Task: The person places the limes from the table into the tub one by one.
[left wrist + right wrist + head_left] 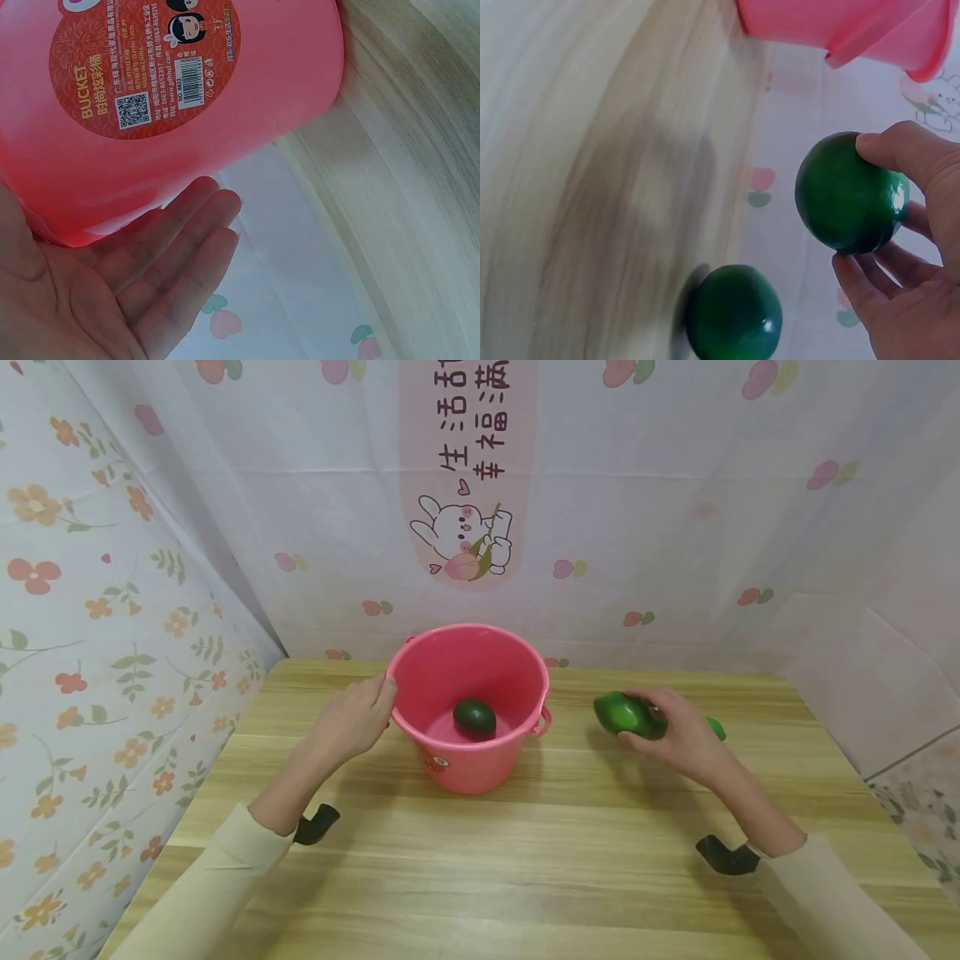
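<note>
At the left rim of the pink bucket [471, 768], my left hand [352, 718] holds on, its thumb over the edge. The left wrist view shows that hand's [150, 277] other fingers fairly straight along the outside wall. Inside the bucket lies a dark green oval fruit [474, 717]. My right hand [686, 735] grips a glossy green fruit [622, 713] above the table, right of the bucket. From the right wrist its thumb and fingertips pinch this fruit [847, 195] from opposite sides. Another green fruit [735, 315] sits on the table, mostly hidden behind the right hand in the head view.
The wood-grain table [480, 877] ends at a patterned cloth [600, 527] hanging behind it. A flowered cloth [112, 610] hangs at the left. The bucket's handle joint [543, 722] sticks out on its right side. Black wrist mounts [727, 856] stand out beside both wrists.
</note>
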Available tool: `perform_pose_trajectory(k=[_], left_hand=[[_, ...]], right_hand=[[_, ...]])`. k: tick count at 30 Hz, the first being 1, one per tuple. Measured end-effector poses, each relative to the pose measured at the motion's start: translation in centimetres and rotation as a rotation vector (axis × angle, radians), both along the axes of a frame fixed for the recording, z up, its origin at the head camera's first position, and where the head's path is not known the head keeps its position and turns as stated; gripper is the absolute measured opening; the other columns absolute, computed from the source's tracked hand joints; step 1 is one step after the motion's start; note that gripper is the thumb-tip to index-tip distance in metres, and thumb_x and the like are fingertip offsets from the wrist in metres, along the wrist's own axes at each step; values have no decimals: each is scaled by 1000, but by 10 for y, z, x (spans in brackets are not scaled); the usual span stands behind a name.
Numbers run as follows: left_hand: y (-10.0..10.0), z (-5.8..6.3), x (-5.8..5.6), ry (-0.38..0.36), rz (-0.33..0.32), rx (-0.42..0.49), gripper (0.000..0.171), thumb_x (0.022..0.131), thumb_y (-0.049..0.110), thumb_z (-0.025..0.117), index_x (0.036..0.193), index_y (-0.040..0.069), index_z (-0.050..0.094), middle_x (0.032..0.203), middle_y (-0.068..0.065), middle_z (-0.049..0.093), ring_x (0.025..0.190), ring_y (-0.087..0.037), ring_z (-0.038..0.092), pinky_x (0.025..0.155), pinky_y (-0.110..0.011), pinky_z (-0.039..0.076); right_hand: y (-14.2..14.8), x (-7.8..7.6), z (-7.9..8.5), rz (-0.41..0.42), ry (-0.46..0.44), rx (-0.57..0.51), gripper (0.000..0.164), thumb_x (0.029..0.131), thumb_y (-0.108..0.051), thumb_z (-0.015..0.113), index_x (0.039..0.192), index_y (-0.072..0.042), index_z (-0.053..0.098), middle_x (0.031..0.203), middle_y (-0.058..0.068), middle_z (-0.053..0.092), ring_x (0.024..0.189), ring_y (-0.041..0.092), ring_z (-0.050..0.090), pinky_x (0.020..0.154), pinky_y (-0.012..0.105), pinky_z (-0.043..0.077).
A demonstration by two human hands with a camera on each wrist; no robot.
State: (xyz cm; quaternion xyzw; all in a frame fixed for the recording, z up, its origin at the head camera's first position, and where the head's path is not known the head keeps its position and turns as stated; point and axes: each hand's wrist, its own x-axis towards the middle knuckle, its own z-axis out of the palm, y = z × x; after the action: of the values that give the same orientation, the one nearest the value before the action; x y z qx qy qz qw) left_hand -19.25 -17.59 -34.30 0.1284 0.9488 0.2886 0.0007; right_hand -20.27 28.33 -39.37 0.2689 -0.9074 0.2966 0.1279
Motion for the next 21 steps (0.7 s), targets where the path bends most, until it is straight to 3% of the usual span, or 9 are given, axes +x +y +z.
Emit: perform_pose_trajectory(k=[16, 21], left_hand=[[-1, -1, 1, 14, 9, -6, 39, 110, 28, 28, 95, 7, 58, 79, -5, 59, 70, -21, 58, 63, -40, 47], [0, 0, 0, 8, 8, -6, 42, 110, 29, 28, 101, 4, 60, 82, -5, 60, 72, -21, 59, 65, -40, 47]], right_hand=[[-13, 2, 14, -15, -33, -84, 58, 84, -11, 84, 135, -2, 58, 123, 15, 60, 106, 30, 60, 83, 50, 53], [-17, 4, 21, -2, -23, -139, 59, 82, -6, 84, 136, -2, 58, 125, 14, 60, 109, 32, 61, 86, 36, 54]])
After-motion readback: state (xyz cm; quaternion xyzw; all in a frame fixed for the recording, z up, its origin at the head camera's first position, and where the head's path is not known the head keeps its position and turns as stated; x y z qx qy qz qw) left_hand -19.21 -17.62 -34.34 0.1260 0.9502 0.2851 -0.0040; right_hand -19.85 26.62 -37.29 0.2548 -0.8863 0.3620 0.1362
